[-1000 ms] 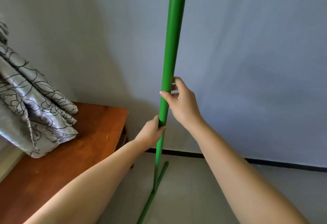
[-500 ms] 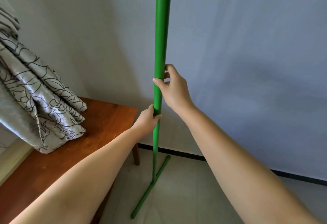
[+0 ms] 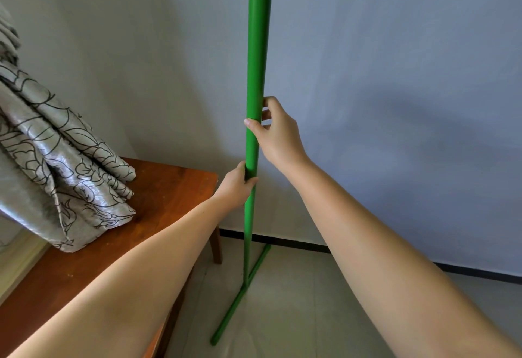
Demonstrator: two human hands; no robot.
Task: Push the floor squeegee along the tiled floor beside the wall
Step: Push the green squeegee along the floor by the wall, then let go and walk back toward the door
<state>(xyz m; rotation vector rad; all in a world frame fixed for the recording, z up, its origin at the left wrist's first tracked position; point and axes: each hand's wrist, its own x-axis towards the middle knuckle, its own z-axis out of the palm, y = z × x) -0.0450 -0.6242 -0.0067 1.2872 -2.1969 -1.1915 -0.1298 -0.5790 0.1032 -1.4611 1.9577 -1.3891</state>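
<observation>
A green floor squeegee stands almost upright in front of me. Its long handle (image 3: 256, 61) runs out of the top of the frame. Its narrow green blade (image 3: 241, 294) lies on the pale tiled floor (image 3: 296, 315), slanting from the wall's foot towards me. My right hand (image 3: 278, 134) grips the handle at mid height. My left hand (image 3: 236, 185) grips it just below, thumb wrapped around the front.
A reddish wooden table (image 3: 158, 202) stands at the left, one leg close to the blade. Folded patterned grey cloth (image 3: 59, 165) rests on it. A grey-blue wall (image 3: 395, 75) with a dark skirting strip (image 3: 296, 246) runs behind.
The view has dropped, so more of the blade and floor shows. The blade's far end now reaches the skirting. Both hands keep the same grip on the handle.
</observation>
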